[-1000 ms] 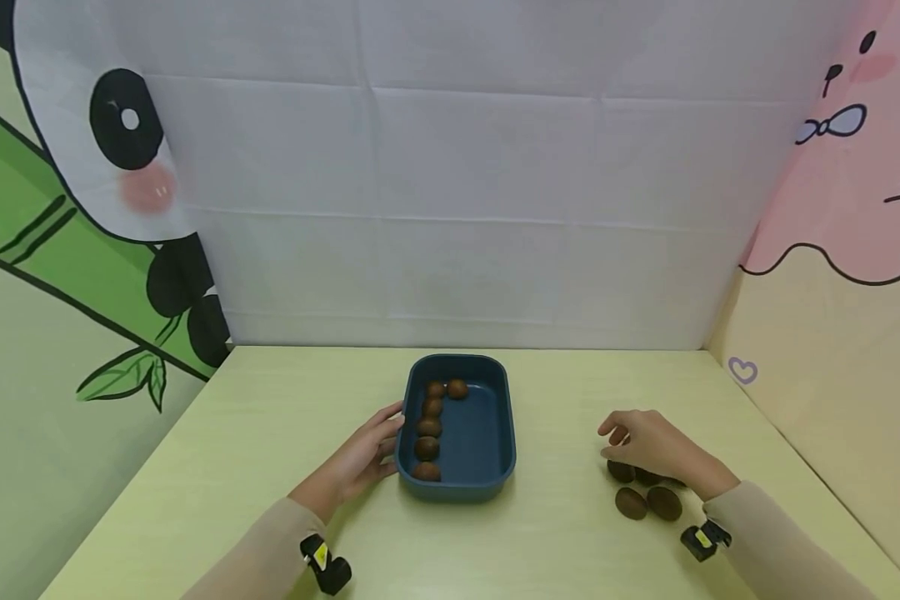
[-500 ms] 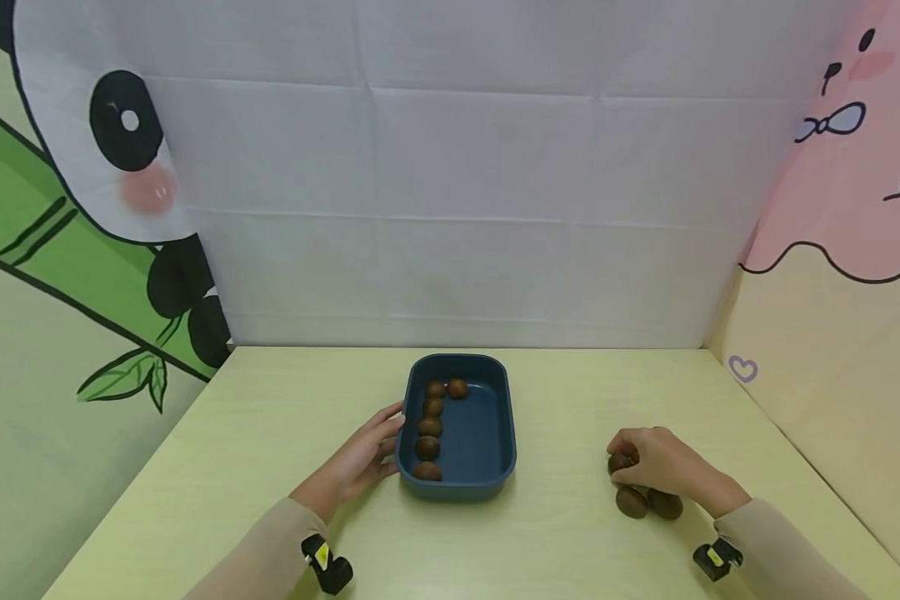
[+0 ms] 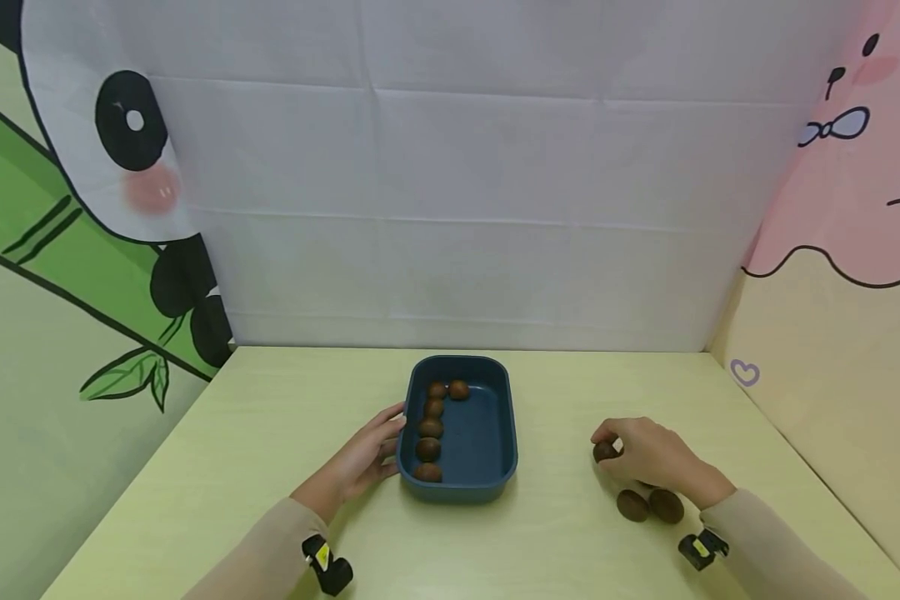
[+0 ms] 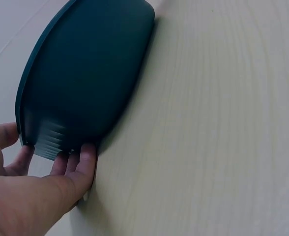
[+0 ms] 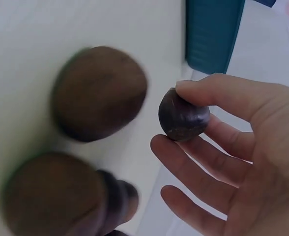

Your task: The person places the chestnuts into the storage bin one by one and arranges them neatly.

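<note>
Right of the blue rectangular plastic box (image 3: 480, 442), relaxed left hand (image 3: 359, 459) against it, I saw the right hand (image 3: 648, 454) lift a pinched round brown nut (image 5: 183, 119), leaving fewer outside.

From here I can read no lettering, the yellow patches (image 3: 322, 553) on both black wrist cameras (image 3: 336, 577) being too small.

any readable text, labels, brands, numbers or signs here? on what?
No readable words, brands or numbers.
Purple heart on right wall: drawn sign, no lettering.
Yellow patch on left wrist camera: any print too small to read.
Yellow patch on right wrist camera: same.
Blue box, held nut: none visible.
</note>
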Demonstrator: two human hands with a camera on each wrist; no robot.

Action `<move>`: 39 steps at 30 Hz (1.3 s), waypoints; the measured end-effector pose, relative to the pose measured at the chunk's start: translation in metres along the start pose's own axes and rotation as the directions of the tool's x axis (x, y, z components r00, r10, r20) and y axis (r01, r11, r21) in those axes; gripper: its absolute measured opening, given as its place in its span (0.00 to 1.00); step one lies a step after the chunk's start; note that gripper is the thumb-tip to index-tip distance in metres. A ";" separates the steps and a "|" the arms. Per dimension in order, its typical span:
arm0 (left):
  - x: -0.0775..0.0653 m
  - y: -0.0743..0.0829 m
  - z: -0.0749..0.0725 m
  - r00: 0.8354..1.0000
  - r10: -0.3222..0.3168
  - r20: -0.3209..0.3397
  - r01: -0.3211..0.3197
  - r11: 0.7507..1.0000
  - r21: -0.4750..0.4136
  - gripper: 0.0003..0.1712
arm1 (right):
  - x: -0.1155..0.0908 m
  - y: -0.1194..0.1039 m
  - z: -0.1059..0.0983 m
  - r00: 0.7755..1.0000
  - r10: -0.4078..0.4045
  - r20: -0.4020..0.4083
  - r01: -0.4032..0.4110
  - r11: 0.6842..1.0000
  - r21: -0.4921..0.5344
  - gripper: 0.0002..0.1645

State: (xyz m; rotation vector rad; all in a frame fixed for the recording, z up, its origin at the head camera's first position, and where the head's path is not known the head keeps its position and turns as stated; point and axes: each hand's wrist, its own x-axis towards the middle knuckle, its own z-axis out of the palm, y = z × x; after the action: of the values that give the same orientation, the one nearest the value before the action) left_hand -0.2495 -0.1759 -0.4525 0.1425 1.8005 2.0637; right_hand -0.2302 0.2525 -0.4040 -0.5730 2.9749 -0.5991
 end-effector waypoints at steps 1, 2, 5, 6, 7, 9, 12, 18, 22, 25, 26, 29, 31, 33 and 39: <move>0.000 0.000 0.000 1.000 0.002 0.002 -0.002 1.000 0.000 0.35 | 0.003 -0.003 -0.001 1.000 -0.012 -0.003 0.012 1.000 0.006 0.18; 0.000 0.000 0.000 1.000 0.003 0.005 -0.003 1.000 -0.001 0.35 | 0.006 -0.006 -0.003 1.000 -0.027 -0.007 0.027 1.000 0.009 0.18; 0.000 0.000 0.000 1.000 0.002 0.005 -0.002 1.000 -0.001 0.35 | 0.016 -0.015 -0.007 0.995 -0.103 -0.015 0.104 0.994 0.040 0.18; 0.000 0.000 0.000 1.000 0.001 0.003 -0.001 1.000 -0.002 0.35 | 0.020 -0.018 -0.009 0.992 -0.127 -0.017 0.128 0.990 0.057 0.18; 0.000 0.000 0.000 1.000 0.002 0.004 -0.002 1.000 -0.004 0.35 | 0.023 -0.021 -0.010 0.989 -0.147 -0.019 0.148 0.986 0.075 0.17; 0.000 0.000 0.001 1.000 -0.001 0.002 0.001 1.000 -0.002 0.35 | 0.030 -0.028 -0.013 0.983 -0.184 -0.015 0.185 0.977 0.106 0.17; 0.000 0.000 0.001 1.000 -0.009 -0.004 0.009 1.000 -0.001 0.35 | 0.041 -0.040 -0.017 0.976 -0.216 -0.010 0.215 0.966 0.140 0.18; 0.000 0.001 0.002 1.000 -0.012 -0.021 0.012 1.000 0.006 0.34 | 0.066 -0.071 -0.026 0.962 -0.272 0.037 0.256 0.936 0.241 0.19; 0.001 0.001 0.003 0.999 -0.010 -0.031 0.010 1.000 0.004 0.34 | 0.086 -0.093 -0.028 0.956 -0.285 0.073 0.252 0.920 0.301 0.20; 0.001 0.001 0.003 1.000 -0.010 -0.025 0.011 1.000 0.003 0.35 | 0.102 -0.105 -0.026 0.954 -0.287 0.087 0.250 0.922 0.297 0.21; 0.001 0.001 0.003 1.000 -0.012 -0.024 0.012 1.000 0.002 0.34 | 0.108 -0.109 -0.025 0.953 -0.287 0.094 0.251 0.925 0.286 0.22; 0.001 0.001 0.003 1.000 -0.012 -0.011 0.012 1.000 -0.001 0.35 | 0.125 -0.119 -0.021 0.950 -0.292 0.110 0.262 0.938 0.228 0.23; 0.002 0.001 0.002 1.000 -0.011 -0.004 0.011 1.000 -0.001 0.35 | 0.136 -0.125 -0.017 0.951 -0.283 0.128 0.255 0.947 0.196 0.23; 0.002 0.001 0.002 1.000 -0.011 -0.003 0.011 1.000 -0.002 0.34 | 0.145 -0.130 -0.013 0.951 -0.270 0.149 0.243 0.954 0.176 0.23; 0.003 0.000 0.002 1.000 -0.011 -0.013 0.011 1.000 -0.001 0.34 | 0.168 -0.134 0.005 0.958 -0.205 0.199 0.172 0.970 0.171 0.23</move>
State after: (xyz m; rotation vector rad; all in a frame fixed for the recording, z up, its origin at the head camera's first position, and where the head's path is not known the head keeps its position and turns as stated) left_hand -0.2513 -0.1728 -0.4524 0.1184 1.8035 2.0624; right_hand -0.3390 0.0743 -0.3534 -0.8556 2.6633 -0.7205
